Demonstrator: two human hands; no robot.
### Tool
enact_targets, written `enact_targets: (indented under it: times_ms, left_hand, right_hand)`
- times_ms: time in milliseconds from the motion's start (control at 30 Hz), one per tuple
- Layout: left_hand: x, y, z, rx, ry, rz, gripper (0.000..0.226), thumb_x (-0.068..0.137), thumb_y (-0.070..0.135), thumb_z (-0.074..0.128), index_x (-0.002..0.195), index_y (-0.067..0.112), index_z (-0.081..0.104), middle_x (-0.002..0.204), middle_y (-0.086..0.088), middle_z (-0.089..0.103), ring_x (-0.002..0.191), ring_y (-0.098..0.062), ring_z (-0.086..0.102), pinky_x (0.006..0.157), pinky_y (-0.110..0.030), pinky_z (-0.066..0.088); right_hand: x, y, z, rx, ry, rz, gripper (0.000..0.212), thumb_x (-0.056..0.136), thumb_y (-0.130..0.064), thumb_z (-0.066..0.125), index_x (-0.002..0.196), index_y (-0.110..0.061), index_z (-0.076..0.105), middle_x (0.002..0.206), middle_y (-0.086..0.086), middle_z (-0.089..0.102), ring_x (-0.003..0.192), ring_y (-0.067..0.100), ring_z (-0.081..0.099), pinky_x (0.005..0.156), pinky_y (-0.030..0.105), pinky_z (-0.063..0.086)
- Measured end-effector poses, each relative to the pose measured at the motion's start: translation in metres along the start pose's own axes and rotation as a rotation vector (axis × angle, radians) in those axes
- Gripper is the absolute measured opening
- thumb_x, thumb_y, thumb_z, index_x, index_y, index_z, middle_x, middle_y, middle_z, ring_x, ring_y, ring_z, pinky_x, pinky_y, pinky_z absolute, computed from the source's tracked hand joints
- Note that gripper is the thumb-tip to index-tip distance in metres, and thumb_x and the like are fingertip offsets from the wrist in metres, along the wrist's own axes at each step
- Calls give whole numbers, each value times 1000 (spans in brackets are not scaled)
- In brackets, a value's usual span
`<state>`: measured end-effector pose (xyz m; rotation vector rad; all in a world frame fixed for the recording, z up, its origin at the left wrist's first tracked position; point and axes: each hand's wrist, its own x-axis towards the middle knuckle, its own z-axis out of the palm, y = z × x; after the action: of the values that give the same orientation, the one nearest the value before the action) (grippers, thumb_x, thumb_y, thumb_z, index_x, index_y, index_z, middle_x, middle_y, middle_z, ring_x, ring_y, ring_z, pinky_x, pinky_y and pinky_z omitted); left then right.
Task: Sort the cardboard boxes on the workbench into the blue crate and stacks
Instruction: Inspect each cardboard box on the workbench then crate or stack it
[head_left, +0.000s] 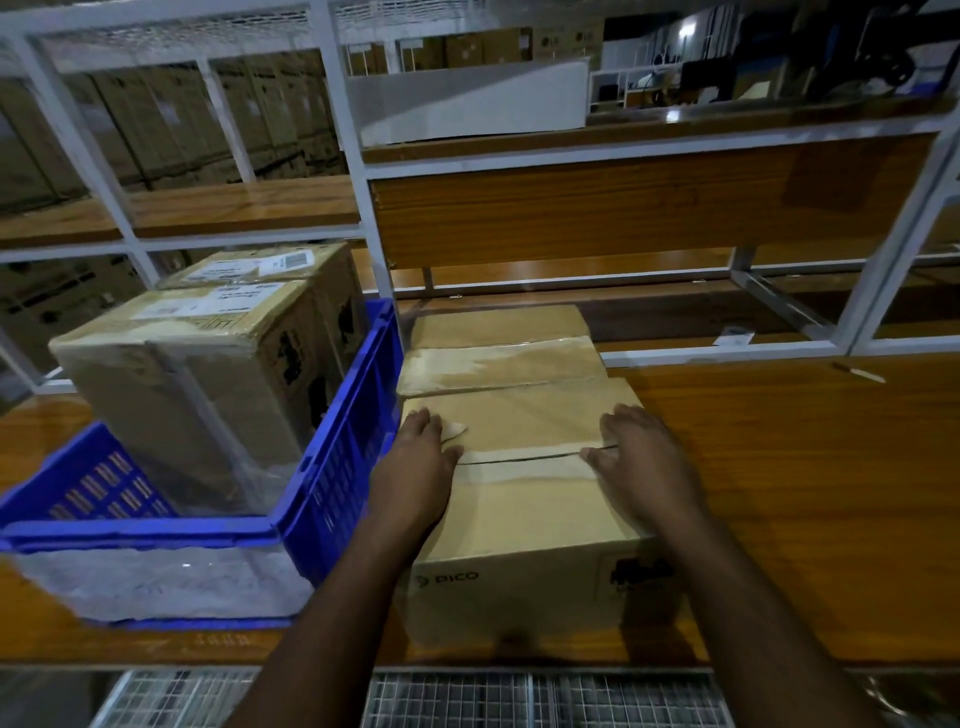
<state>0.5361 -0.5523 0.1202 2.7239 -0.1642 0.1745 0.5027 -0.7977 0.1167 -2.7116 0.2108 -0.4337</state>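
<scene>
A taped cardboard box (524, 514) marked PICO stands on the wooden workbench (789, 467) near its front edge. My left hand (418, 462) lies flat on the box's top at its left side, fingers straight. My right hand (644, 457) lies flat on the top at the right side, thumb along the tape seam. A second cardboard box (498, 348) stands directly behind it, touching it. To the left, the blue crate (343, 452) holds two cardboard boxes: a near one (187, 384) and a far one (291, 270), both with white labels.
A white metal shelf frame (358, 171) rises behind the crate and boxes, with a wooden back panel (597, 208). Clear plastic lines the crate. A wire grid (519, 701) shows below the bench's front edge. Stacked cartons fill the background at the left.
</scene>
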Motion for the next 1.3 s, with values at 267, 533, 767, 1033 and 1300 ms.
enact_targets:
  times_ms: [267, 533, 767, 1033, 1300]
  left_hand:
    - [-53, -1, -3, 38, -121, -14, 104, 84, 84, 34, 163, 22, 4, 170, 8, -5, 155, -8, -4, 124, -45, 19]
    - [-56, 0, -2, -194, 24, -122, 117, 77, 72, 66, 163, 19, 5, 170, 6, -5, 155, -12, -3, 122, -48, 20]
    - [-57, -8, -8, -294, -53, -298, 110, 72, 81, 65, 155, 19, 27, 147, -5, 52, 126, -26, 55, 96, -44, 52]
    - [-73, 1, -36, -437, 166, -171, 80, 77, 61, 77, 139, 25, 41, 119, 11, 55, 103, -10, 55, 76, -28, 49]
    - [-70, -1, -44, -828, 517, -157, 41, 87, 57, 68, 88, 23, 46, 87, -1, 54, 76, -16, 53, 65, -32, 43]
  right_hand:
    - [-22, 2, -6, -74, -176, 12, 95, 81, -80, 49, 155, -24, 27, 166, -1, 18, 153, 20, 13, 119, 45, 21]
    - [-18, 7, -1, -12, -73, 126, 95, 77, -73, 64, 150, -20, 34, 158, 7, 30, 143, 28, 30, 105, 46, 43]
    - [-21, 4, -6, -28, -46, 202, 88, 81, -74, 59, 143, -16, 38, 134, 12, 54, 115, 30, 57, 81, 40, 51]
    - [-35, -4, -34, 211, 148, 239, 101, 78, -71, 66, 153, -22, 18, 144, 15, 39, 123, 36, 49, 87, 46, 50]
    - [-30, -16, -56, 755, 267, 545, 74, 84, -85, 30, 120, -22, 47, 123, 7, 51, 105, 27, 56, 81, 45, 50]
